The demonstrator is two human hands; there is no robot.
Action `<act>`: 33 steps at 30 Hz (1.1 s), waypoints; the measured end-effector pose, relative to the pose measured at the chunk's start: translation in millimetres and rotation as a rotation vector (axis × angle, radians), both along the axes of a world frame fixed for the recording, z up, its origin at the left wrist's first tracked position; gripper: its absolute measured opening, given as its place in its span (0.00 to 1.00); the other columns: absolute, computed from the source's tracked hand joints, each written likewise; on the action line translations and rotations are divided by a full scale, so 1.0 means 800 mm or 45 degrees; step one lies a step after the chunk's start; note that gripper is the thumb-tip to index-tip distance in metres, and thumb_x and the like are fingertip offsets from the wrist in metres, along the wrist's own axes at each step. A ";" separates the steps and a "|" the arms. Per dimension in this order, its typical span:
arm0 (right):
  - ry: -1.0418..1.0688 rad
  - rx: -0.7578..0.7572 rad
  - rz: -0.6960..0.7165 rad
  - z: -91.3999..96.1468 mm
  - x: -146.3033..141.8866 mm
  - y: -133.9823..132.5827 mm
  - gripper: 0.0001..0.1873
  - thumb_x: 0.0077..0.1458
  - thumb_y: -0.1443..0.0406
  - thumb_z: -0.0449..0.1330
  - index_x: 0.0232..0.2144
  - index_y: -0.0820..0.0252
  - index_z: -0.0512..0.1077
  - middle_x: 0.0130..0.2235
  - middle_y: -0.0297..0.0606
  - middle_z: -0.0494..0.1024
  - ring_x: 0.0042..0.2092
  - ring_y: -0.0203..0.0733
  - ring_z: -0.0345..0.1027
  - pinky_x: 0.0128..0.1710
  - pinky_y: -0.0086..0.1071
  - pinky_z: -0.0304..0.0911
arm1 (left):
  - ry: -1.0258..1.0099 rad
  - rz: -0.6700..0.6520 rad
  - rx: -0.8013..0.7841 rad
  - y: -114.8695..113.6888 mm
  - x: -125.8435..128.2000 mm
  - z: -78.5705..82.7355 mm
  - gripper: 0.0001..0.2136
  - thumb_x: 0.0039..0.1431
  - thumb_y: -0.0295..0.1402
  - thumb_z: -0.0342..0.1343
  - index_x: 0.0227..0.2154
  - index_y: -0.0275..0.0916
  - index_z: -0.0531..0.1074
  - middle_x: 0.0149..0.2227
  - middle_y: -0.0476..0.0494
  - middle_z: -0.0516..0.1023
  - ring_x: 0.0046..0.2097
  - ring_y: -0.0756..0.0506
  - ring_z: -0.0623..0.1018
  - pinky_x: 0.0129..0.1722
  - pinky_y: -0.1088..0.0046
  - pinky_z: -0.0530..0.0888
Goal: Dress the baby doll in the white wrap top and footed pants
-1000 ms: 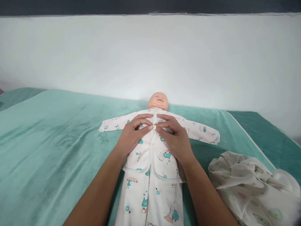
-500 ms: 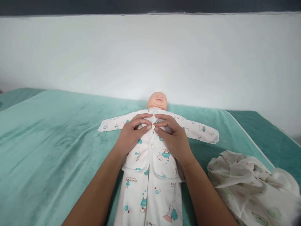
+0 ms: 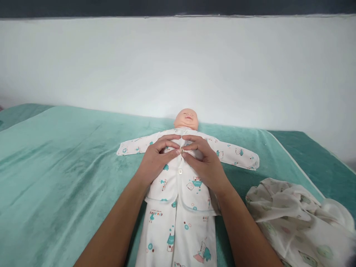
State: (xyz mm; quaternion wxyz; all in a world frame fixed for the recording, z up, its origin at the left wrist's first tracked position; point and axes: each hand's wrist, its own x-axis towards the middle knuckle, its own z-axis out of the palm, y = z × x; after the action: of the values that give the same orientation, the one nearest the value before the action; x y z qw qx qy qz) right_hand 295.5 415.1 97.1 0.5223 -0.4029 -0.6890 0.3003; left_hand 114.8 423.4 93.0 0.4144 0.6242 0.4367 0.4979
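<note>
A baby doll lies on its back on a teal blanket, dressed in a white printed shirt and matching trousers, sleeves spread to both sides. My left hand and my right hand rest on the doll's chest. Their fingertips pinch the shirt front together around a small button at the upper chest. A second button shows just below, between my hands.
A crumpled pale printed cloth lies on the blanket at the lower right. A white wall runs behind the bed. A darker green cover shows at the far right edge.
My fingertips have closed in tighter over the upper button, which is now mostly covered. Hands and doll otherwise stay in place.
</note>
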 end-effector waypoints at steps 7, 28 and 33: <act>0.047 -0.074 0.000 -0.001 0.000 -0.001 0.03 0.58 0.63 0.65 0.34 0.46 0.79 0.55 0.33 0.78 0.60 0.47 0.68 0.63 0.49 0.59 | 0.010 0.036 -0.088 -0.003 0.003 0.007 0.06 0.57 0.41 0.64 0.30 0.46 0.79 0.58 0.52 0.76 0.48 0.44 0.76 0.40 0.66 0.71; 0.148 -0.240 -0.039 0.002 -0.001 0.002 0.03 0.54 0.61 0.68 0.29 0.51 0.79 0.53 0.36 0.79 0.55 0.47 0.72 0.54 0.44 0.67 | 0.191 0.179 0.232 -0.014 0.019 0.012 0.04 0.56 0.28 0.57 0.27 0.42 0.72 0.53 0.44 0.78 0.53 0.41 0.77 0.36 0.68 0.72; 0.130 -0.277 -0.061 0.006 0.000 0.000 0.04 0.54 0.63 0.67 0.27 0.52 0.78 0.53 0.35 0.80 0.54 0.46 0.72 0.53 0.43 0.66 | 0.182 0.186 0.220 -0.014 0.019 0.012 0.04 0.56 0.28 0.58 0.27 0.42 0.74 0.52 0.45 0.79 0.54 0.40 0.77 0.39 0.67 0.73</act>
State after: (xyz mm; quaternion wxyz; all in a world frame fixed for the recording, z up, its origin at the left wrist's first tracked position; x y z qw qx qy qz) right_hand 295.9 414.9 102.0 0.5169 -0.4579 -0.6150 0.3808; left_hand 129.7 412.2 102.5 0.2897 0.6579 0.4650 0.5168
